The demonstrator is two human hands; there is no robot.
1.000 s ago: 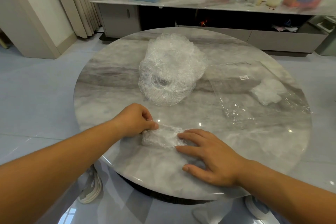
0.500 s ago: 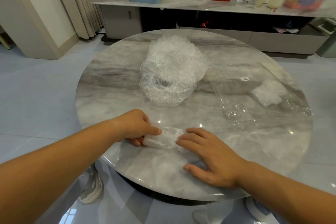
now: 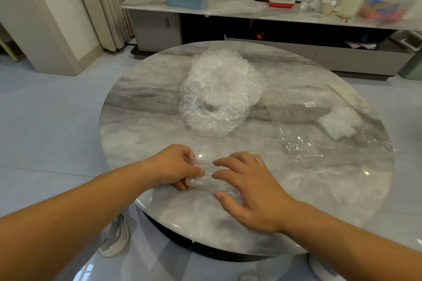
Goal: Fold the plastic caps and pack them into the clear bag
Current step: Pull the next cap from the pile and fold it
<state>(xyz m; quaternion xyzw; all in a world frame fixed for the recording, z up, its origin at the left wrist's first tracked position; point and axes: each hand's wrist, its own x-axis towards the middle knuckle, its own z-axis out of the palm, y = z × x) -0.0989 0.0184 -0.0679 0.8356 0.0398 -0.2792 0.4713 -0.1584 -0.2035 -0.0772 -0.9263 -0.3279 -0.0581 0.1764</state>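
Springback is the risk — left hand point(image 3: 171, 166) pinches the cap point(image 3: 204, 181), right hand point(image 3: 251, 191) only rests open-fingered on it — the slick fold may unroll.

both bare forearms reach in from the lower corners of the frame and meet in the lower middle. the left hand point(image 3: 173, 166) is curled, knuckles up, with thumb and fingers pinching the folded cap point(image 3: 202, 181). the right hand point(image 3: 251, 191) is palm down just right of it, fingers spread and slightly bent.
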